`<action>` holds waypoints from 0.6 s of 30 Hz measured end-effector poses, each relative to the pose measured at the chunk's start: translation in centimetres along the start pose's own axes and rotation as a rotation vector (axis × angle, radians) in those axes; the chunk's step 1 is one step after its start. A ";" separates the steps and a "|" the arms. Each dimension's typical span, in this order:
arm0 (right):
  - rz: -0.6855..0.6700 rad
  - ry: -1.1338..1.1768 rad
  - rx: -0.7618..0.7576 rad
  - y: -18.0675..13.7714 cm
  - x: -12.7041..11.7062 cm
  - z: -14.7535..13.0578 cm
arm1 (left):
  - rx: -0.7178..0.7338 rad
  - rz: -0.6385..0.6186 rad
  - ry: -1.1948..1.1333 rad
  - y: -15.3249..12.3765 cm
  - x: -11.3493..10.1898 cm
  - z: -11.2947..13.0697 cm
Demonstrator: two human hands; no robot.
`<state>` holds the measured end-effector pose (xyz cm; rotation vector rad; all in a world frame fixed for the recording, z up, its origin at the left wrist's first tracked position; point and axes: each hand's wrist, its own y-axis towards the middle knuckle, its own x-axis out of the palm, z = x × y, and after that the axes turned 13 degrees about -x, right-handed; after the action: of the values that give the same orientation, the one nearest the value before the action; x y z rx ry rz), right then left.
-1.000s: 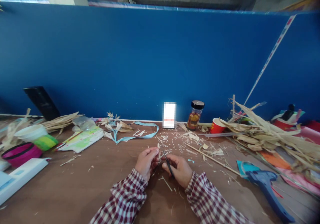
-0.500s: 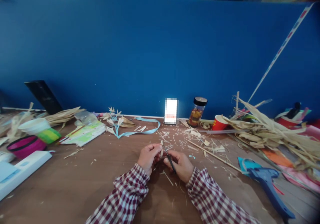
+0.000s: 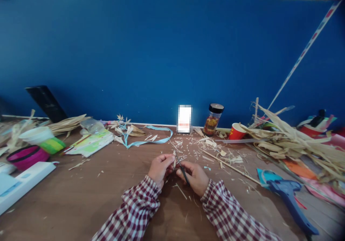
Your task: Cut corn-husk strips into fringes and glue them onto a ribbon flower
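My left hand (image 3: 161,167) is closed in a pinch on a small strip of pale dried husk (image 3: 174,159), most of it hidden by the fingers. My right hand (image 3: 196,178) is closed around a pair of dark-handled scissors (image 3: 184,174). The blades point up and left and come right up to the husk strip; whether they touch it is too small to tell. Both hands are close together above the brown table (image 3: 113,198). Thin pale husk clippings (image 3: 188,147) lie scattered beyond and beneath them.
A light blue ribbon (image 3: 161,140) curls by the blue wall (image 3: 134,54). At the right are a blue glue gun (image 3: 289,198), a red cup (image 3: 237,131), a lidded jar (image 3: 212,120) and piled dried husks (image 3: 285,137). A white power strip (image 3: 29,183) and pink pouch (image 3: 28,158) lie left.
The view has shifted very slightly. Both hands, the scissors and the husk strip stay in almost the same place.
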<state>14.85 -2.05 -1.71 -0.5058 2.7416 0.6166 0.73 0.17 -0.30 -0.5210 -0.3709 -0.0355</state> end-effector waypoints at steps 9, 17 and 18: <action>0.002 -0.003 -0.004 -0.1 0.1 0.1 | -0.003 -0.004 0.006 -0.1 0.1 0.1; -0.011 -0.008 0.009 0.0 0.0 0.1 | 0.001 -0.005 -0.004 -0.2 0.0 0.0; -0.010 -0.013 0.013 0.0 0.0 0.1 | 0.000 -0.005 -0.003 -0.1 0.0 0.0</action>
<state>14.90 -2.03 -1.77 -0.5102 2.7278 0.5979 0.76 0.03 -0.25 -0.5205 -0.3748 -0.0394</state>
